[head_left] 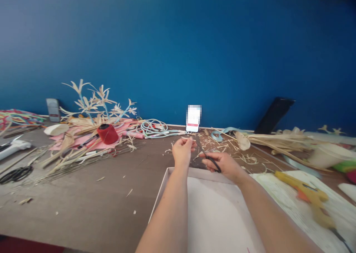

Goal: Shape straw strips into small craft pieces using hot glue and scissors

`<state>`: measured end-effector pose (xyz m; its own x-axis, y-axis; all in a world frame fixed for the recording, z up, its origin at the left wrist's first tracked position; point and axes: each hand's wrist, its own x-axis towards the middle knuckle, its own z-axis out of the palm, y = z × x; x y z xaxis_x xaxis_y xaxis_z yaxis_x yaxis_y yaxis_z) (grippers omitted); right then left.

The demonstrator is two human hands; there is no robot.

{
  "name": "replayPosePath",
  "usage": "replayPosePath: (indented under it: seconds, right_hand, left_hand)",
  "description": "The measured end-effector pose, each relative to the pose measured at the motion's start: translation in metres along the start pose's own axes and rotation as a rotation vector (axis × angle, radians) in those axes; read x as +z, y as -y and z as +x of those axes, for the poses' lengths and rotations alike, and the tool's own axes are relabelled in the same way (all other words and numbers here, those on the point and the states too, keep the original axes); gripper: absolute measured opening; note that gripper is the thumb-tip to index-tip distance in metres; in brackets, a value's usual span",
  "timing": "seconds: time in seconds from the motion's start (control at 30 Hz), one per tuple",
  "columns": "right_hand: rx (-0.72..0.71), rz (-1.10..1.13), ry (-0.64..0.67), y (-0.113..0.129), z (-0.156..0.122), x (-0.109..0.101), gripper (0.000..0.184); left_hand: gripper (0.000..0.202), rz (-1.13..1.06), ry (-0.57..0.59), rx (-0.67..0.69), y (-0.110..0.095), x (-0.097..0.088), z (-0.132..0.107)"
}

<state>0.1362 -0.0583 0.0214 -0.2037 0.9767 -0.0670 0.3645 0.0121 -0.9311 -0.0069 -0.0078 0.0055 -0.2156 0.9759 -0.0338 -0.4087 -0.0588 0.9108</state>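
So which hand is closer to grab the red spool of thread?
Probably the left hand. The red spool sits on the left side of the table, and the right hand lies farther off, already holding small black scissors.

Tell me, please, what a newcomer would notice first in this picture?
The deep blue wall fills the upper half. In the middle, the left hand pinches a thin pale straw strip while the right hand holds black-handled scissors over a shallow white cardboard tray. A red thread spool lies left.
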Motion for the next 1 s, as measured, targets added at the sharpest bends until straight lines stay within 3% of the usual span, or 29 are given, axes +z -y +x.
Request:
replayPosePath:
  seconds: [0.77,0.9,1.0]
  right_hand:
    - [0.025,0.045,-0.030,-0.002,0.002,0.003,0.055]
    - [0.068,0.094,-0.202,-0.010,0.008,-0.007,0.056]
    - [0.194,-0.230,-0.454,-0.019,0.010,-0.024,0.040]
  left_hand:
    - [0.026,-0.033,-0.004,0.001,-0.001,0.000,-0.001]
    - [0.028,-0.041,-0.015,-0.015,-0.001,0.000,-0.001]
    - [0.027,-0.021,-0.017,-0.025,-0.001,0.002,-0.002]
